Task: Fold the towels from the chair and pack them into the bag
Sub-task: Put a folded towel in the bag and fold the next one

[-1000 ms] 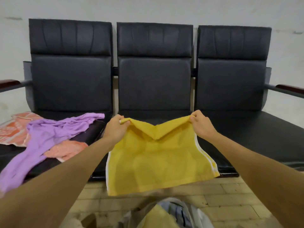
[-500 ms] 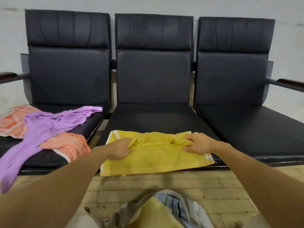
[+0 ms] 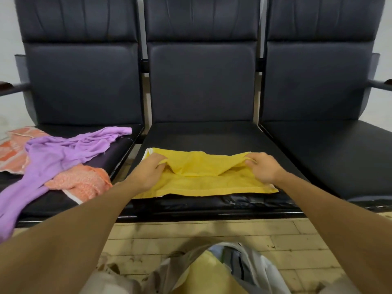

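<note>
A yellow towel lies on the front of the middle seat of a black three-seat bench, with its upper layer folded toward me. My left hand pinches the folded edge at the towel's left end. My right hand pinches the same edge at the right end. A purple towel and an orange patterned towel lie crumpled on the left seat. An open pale bag sits on the floor below me, with yellow cloth inside it.
Another orange patterned cloth lies at the far left of the left seat. The right seat holds nothing. Armrests stick out at both ends of the bench. Pale floor tiles run between bench and bag.
The yellow towel hung in the air between my hands, then came down onto the middle seat. Now it lies further onto the seat, its top edge folded forward. My view has moved closer.
</note>
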Motion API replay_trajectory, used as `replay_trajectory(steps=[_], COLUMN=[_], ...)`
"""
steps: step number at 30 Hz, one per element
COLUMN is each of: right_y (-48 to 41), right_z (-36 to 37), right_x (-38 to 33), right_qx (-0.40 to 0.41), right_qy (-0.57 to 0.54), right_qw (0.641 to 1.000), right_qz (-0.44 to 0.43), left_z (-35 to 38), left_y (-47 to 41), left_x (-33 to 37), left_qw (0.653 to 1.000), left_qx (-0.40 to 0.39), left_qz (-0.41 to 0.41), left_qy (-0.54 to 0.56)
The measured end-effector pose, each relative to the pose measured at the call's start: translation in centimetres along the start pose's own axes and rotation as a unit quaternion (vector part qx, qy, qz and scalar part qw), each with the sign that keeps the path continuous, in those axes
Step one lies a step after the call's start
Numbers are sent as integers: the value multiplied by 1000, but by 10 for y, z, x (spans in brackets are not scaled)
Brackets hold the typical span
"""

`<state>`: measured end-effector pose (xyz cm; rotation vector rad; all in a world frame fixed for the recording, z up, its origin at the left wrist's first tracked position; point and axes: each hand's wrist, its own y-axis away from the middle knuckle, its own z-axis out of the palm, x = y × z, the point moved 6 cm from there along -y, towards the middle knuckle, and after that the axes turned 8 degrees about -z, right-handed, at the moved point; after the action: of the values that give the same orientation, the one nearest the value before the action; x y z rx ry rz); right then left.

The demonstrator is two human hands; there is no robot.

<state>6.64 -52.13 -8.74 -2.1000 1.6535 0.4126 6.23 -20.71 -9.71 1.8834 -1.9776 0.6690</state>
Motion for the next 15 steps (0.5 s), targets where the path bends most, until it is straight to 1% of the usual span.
replay_trajectory(steps=[2,5,7,9,11,13,15], right_y=[6,22,33,42,50,57,63], right_z=[-15,-33,-42,-48,-48,-41,-31], right_x=[0,-1,-3,-5,-7,-3,2], right_qx=[53,84,87,83,58,-2,-64], right_qy=[-12,-20,-24,-19,-4,12,0], right_qw=[998,996,996,996,998,1000,998], right_qz=[-7,-22,-30,-36,-37,-19,9], left_z=[-16,-39,-51,-57,-58,-51,-43], left_y=[6,19,29,38,48,54,58], left_x=[-6,-13,-14,-11,-9,-13,-18], left_qw=[998,991,987,989,995,999,998], left_qx=[42,86,88,74,52,8,-48], left_qz=[-7,-19,-10,7,9,-7,-36], left_qy=[47,102,135,131,89,32,-30])
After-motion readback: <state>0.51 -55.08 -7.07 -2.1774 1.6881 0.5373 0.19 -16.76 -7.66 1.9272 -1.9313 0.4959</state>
